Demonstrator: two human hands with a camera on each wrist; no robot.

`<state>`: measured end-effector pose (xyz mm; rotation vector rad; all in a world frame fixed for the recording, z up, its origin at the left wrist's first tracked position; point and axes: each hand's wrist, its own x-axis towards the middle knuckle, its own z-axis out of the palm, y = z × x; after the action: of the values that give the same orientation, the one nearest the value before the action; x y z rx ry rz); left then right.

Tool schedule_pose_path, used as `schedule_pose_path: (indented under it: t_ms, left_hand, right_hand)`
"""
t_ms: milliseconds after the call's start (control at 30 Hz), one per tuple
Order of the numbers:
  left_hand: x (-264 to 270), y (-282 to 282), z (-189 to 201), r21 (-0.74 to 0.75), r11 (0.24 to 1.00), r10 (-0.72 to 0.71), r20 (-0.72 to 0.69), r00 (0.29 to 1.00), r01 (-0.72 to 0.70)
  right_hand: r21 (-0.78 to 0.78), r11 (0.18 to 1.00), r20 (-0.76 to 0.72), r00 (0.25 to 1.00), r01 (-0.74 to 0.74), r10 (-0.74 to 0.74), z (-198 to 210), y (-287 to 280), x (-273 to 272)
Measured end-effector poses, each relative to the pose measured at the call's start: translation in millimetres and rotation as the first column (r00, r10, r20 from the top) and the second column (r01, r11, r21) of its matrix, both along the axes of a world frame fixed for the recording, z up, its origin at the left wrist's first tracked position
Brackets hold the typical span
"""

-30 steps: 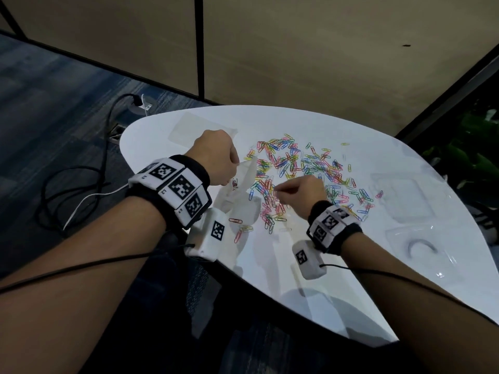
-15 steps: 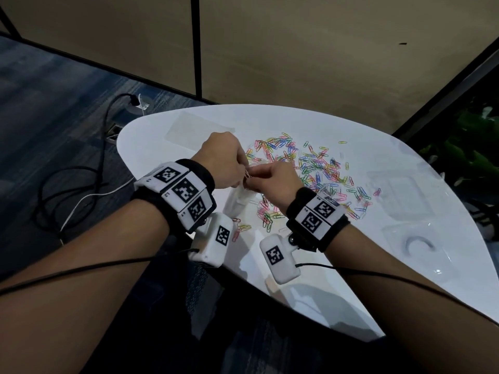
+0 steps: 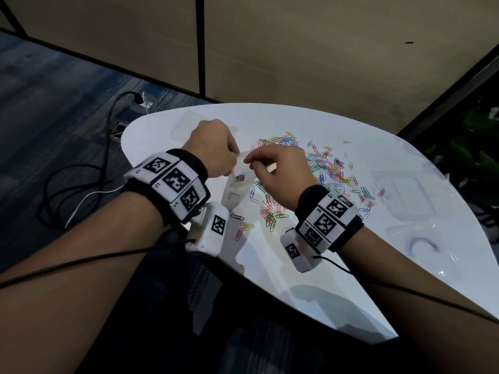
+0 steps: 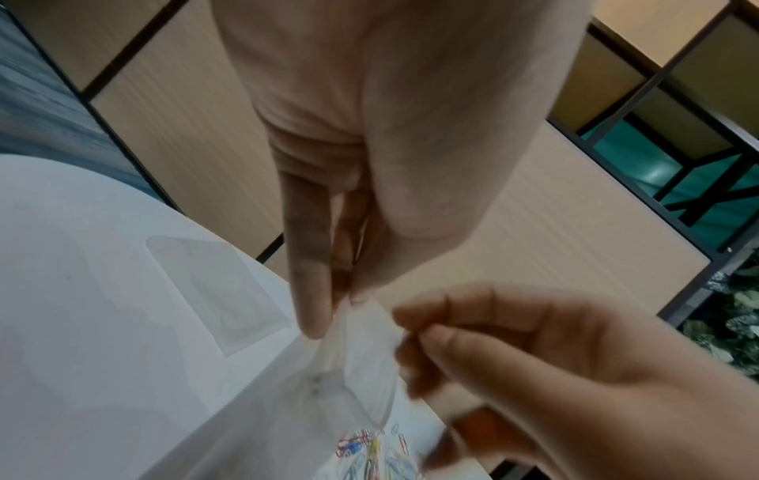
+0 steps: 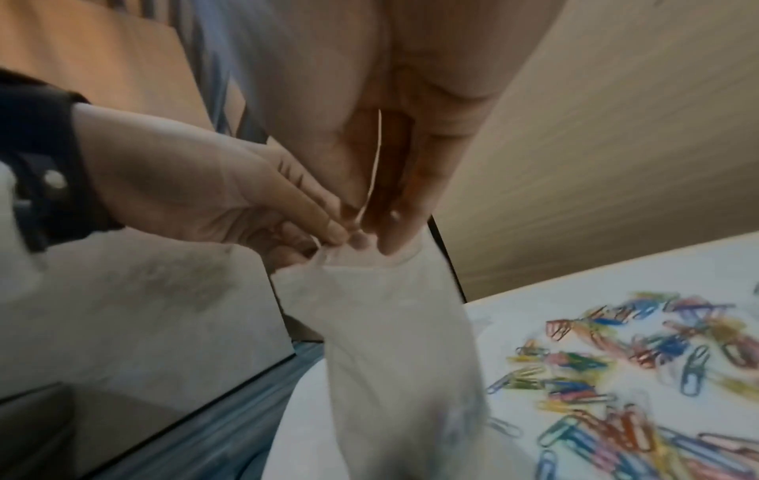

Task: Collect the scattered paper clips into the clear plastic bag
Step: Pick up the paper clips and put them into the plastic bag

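Note:
The clear plastic bag (image 3: 239, 188) hangs over the white table (image 3: 310, 279) between my hands, with a few clips inside at its bottom (image 4: 369, 449). My left hand (image 3: 235, 157) pinches the bag's top edge (image 4: 343, 313). My right hand (image 3: 249, 161) has its fingertips (image 5: 388, 240) at the bag's mouth and pinches a thin pale paper clip (image 5: 376, 162), seen edge-on. Several coloured paper clips (image 3: 324, 168) lie scattered to the right of the bag (image 5: 390, 341) and under my right wrist.
A flat clear bag (image 3: 189, 128) lies at the table's far left. Another clear sheet (image 3: 402, 190) and a clear tray with a ring (image 3: 421, 244) lie on the right. Cables (image 3: 81, 184) trail on the carpet left of the table. A plant (image 3: 480, 147) stands at the right.
My right hand left the pile with a clip and came up to the bag's mouth. My left hand lifted the bag's top a little higher.

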<state>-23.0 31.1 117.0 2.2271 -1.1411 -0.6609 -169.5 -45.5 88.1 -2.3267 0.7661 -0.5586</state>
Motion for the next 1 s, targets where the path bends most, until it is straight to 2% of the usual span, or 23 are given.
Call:
schedule_pose_path:
  t_ms: [33, 100, 167, 233, 267, 333, 433, 567, 633, 700, 800, 867, 933, 1000]
  left_hand:
    - [4.0, 0.9, 0.0, -0.005, 1.000, 0.019, 0.005, 1.000, -0.019]
    - [10.3, 3.3, -0.2, -0.004, 0.999, 0.045, 0.012, 0.999, -0.045]
    - [14.3, 5.4, -1.1, 0.002, 0.998, 0.058, 0.015, 0.998, -0.058]
    - [15.6, 7.1, -2.0, 0.007, 0.998, 0.061, 0.020, 0.998, -0.061]
    - [15.4, 7.5, -2.4, 0.011, 0.998, 0.057, 0.023, 0.998, -0.057]
    - [14.2, 7.4, -2.7, 0.019, 0.999, 0.050, 0.023, 0.998, -0.050]
    - [12.6, 6.0, -3.1, 0.027, 0.999, 0.045, 0.017, 0.999, -0.045]
    - [10.5, 3.7, -5.0, 0.045, 0.999, 0.024, 0.010, 1.000, -0.025]
    - [7.2, 2.8, -5.4, 0.057, 0.998, 0.012, 0.011, 1.000, -0.012]
    - [4.9, 2.2, -5.7, 0.064, 0.998, 0.000, 0.015, 1.000, -0.001]
    - [2.9, 1.2, -5.7, 0.072, 0.997, -0.010, 0.016, 1.000, 0.009]
    - [1.6, 0.6, -6.0, 0.077, 0.997, -0.018, 0.016, 1.000, 0.016]
    - [0.4, 0.1, -6.4, 0.085, 0.996, -0.024, 0.016, 1.000, 0.023]
    - [-0.8, -0.6, -7.3, 0.090, 0.995, -0.033, 0.013, 0.999, 0.032]
  right_hand:
    - [-0.041, 0.999, -0.022, 0.999, -0.036, 0.035, -0.7, -0.2, -4.1]
    - [-0.056, 0.979, -0.184, 0.966, -0.198, 0.184, -15.1, 3.6, -13.3]
    - [-0.064, 0.895, -0.405, 0.831, -0.442, 0.382, -44.7, 18.2, -24.4]
    - [-0.122, 0.740, -0.574, 0.656, -0.661, 0.491, -83.4, 34.4, -37.5]
    - [-0.114, 0.687, -0.656, 0.574, -0.717, 0.490, -99.2, 39.1, -44.2]
    - [-0.080, 0.669, -0.782, 0.463, -0.739, 0.417, -123.4, 36.8, -55.3]
    - [-0.190, 0.671, -0.795, 0.514, -0.717, 0.323, -134.2, 21.7, -64.0]
    - [-0.303, 0.765, -0.787, 0.602, -0.568, 0.136, -136.8, -4.7, -68.7]
    - [-0.312, 0.813, -0.789, 0.611, -0.492, 0.067, -138.4, -16.3, -66.9]
    - [-0.269, 0.856, -0.787, 0.613, -0.441, 0.068, -140.8, -26.1, -60.1]
    - [-0.296, 0.855, -0.712, 0.696, -0.425, 0.100, -140.0, -29.6, -48.4]
    - [-0.283, 0.859, -0.736, 0.671, -0.426, 0.090, -132.8, -33.6, -43.7]
    - [-0.241, 0.914, -0.707, 0.704, -0.325, 0.064, -125.6, -40.6, -43.2]
    - [-0.162, 0.983, -0.614, 0.789, -0.085, -0.033, -114.9, -48.6, -45.0]
